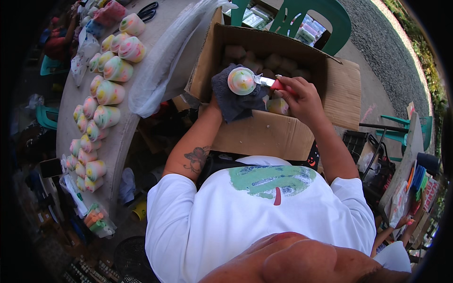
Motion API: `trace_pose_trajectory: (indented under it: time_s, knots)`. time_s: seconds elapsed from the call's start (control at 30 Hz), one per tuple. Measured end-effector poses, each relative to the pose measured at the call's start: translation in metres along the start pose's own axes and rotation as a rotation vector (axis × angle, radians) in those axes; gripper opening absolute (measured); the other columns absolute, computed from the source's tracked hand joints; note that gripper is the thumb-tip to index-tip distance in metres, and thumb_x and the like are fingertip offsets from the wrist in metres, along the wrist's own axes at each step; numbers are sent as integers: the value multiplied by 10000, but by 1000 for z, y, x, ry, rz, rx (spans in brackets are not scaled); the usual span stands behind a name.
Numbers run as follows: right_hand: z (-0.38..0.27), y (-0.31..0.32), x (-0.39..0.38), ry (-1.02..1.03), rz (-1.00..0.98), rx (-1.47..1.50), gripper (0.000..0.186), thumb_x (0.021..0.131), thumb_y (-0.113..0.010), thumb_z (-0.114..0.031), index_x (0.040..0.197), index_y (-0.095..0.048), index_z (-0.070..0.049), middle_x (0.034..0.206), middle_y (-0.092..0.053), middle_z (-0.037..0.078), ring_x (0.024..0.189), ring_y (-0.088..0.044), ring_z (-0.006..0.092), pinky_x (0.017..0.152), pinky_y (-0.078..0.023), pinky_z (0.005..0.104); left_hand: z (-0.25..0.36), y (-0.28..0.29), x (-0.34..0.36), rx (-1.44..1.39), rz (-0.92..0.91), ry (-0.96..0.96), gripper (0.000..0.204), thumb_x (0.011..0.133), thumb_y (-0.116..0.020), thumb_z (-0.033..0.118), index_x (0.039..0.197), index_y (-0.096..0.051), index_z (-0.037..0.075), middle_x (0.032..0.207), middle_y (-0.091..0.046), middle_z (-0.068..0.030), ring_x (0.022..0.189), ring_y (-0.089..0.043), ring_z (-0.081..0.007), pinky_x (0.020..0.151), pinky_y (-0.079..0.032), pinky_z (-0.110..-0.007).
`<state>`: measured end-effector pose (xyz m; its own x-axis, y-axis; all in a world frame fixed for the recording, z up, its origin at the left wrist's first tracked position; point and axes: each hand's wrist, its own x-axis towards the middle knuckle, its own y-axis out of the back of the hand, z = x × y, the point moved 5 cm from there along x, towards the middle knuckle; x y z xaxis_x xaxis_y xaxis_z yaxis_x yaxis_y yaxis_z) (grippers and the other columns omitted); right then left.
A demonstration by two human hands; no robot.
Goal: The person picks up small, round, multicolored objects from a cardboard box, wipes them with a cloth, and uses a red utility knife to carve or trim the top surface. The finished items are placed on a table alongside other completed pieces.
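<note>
My left hand (215, 102) is mostly hidden behind a dark grey cloth (233, 108) that it holds up from below. Cupped in the cloth is a round white piece (241, 80) speckled pink, yellow and green, with a raised centre, perhaps a candle. My right hand (298, 96) is closed around the red handle of a knife (266, 81). The blade reaches left to the rim of the piece, with whitish scraps stuck on it. Just below the blade, a similar speckled piece (278, 106) lies by the near edge of an open cardboard box (264, 37).
More pale pieces (273, 61) lie inside the box. On the left, a curved grey table (130, 85) bears rows of speckled cup-shaped pieces (109, 92), a clear plastic bag (165, 61) and black scissors (147, 11). Behind the box stands a green plastic chair (337, 23).
</note>
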<state>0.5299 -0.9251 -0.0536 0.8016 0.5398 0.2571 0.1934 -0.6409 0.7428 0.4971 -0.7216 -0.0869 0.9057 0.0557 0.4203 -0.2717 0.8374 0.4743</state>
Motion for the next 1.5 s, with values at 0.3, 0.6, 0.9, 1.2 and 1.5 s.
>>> trace_pose_trajectory:
  time_s: [0.3,0.6,0.9,1.2,1.5]
  knots:
    - [8,5,6,22,-56,-39,367,817,-743,-298,1166,-690,-195,970,-661,37,836,-604,236,799,-450,343,-3,-2,1,-64,-56,-14,447,660,-849,362,923,-632,73,826,-652,-76,733,-636,-210,722,-527,-307]
    - [7,7,9,64,-28,-82,359,822,-738,-283,1167,-691,-198,973,-661,32,819,-594,244,798,-455,350,1,-5,2,-87,-91,12,443,651,-855,364,909,-637,77,795,-650,-82,706,-635,-234,700,-529,-317]
    - [8,16,33,187,-94,-102,359,834,-739,-277,1173,-682,-173,934,-663,35,791,-600,226,767,-472,335,5,-17,3,-183,-177,-142,383,675,-846,322,908,-659,83,800,-656,-78,706,-644,-237,694,-533,-322]
    - [0,-14,44,-174,-446,542,865,630,-906,-95,1387,-489,-68,1225,-601,66,1092,-551,147,986,-439,296,-12,-29,7,-239,-358,-46,449,653,-855,294,1014,-666,104,946,-660,-67,839,-655,-207,793,-537,-326]
    - [0,-35,41,-243,-268,637,746,650,-903,-150,1297,-548,-42,1125,-655,78,1031,-598,150,945,-470,300,-21,-39,-6,-1458,-409,555,424,909,-598,344,1227,-562,66,1188,-626,-103,1053,-634,-248,921,-533,-374]
